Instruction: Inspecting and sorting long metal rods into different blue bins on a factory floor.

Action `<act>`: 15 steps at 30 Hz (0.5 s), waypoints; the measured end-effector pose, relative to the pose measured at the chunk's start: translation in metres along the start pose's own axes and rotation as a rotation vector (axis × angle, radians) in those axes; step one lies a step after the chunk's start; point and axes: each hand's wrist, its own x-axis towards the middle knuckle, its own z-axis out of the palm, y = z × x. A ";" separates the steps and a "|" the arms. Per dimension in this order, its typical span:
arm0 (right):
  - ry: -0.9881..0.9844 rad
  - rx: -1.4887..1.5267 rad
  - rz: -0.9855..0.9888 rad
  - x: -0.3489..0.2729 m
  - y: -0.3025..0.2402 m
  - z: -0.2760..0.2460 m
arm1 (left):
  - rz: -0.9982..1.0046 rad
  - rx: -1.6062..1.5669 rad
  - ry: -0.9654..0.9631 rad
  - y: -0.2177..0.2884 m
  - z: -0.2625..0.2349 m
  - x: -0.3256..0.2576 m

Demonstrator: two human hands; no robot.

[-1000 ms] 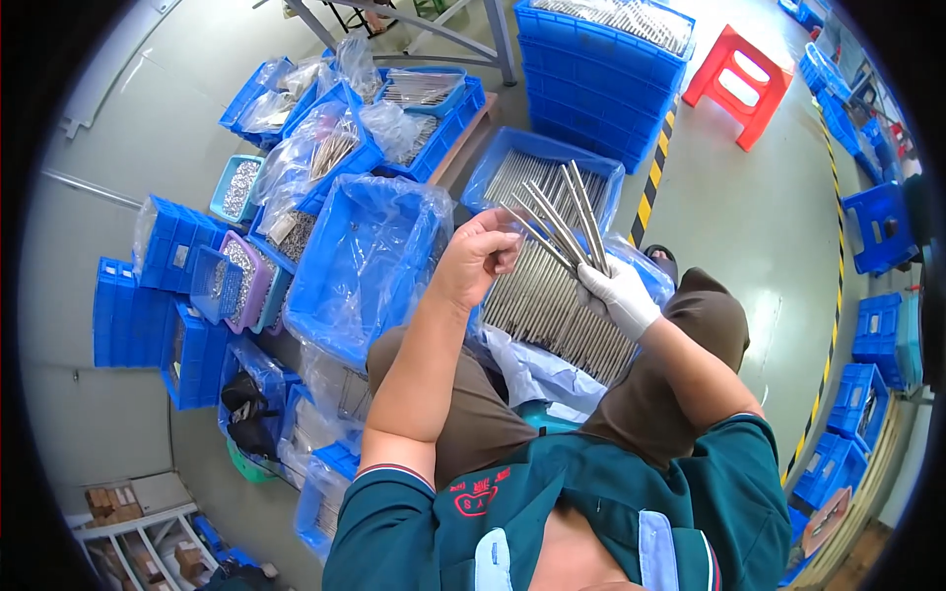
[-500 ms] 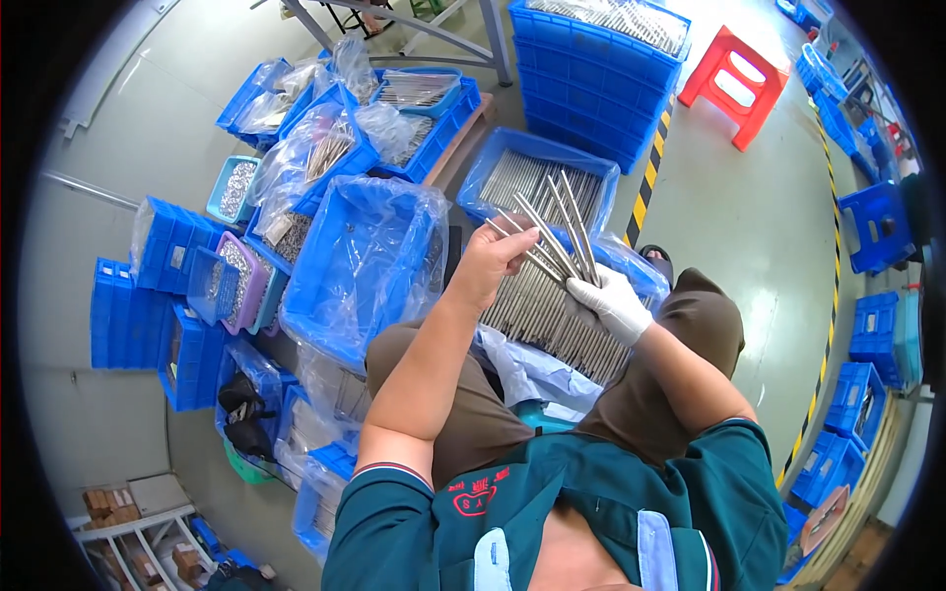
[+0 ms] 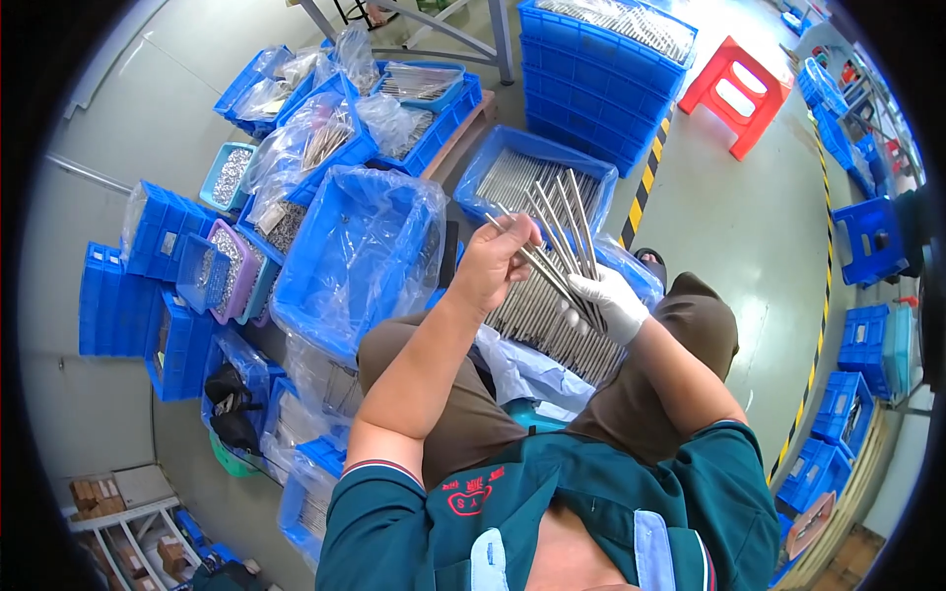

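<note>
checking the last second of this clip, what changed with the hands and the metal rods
Little changed. The bare left hand shifted slightly along the fanned metal rods, fingering one at their left edge. The gloved right hand kept its grip on the bundle's lower end. The plastic-lined blue crate, the tray of rods on the lap and the red stool stayed put.

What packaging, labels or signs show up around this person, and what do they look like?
Clear plastic bag liner: inside the big blue crate left of the hands, crinkled, see-through.
Bagged metal parts: clear bags in blue crates farther back left.
Floor marking tape: yellow-black striped line, right of the rod crate.
Chest emblem: red stitching on green shirt.
</note>
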 end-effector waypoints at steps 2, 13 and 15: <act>0.014 -0.017 -0.028 0.004 0.003 -0.002 | 0.082 0.053 0.076 0.007 -0.001 -0.002; 0.071 -0.110 -0.003 0.004 0.001 -0.007 | 0.233 0.199 0.149 0.038 -0.026 -0.009; 0.065 -0.135 -0.014 0.005 0.002 -0.006 | 0.241 0.350 0.213 0.028 -0.017 -0.009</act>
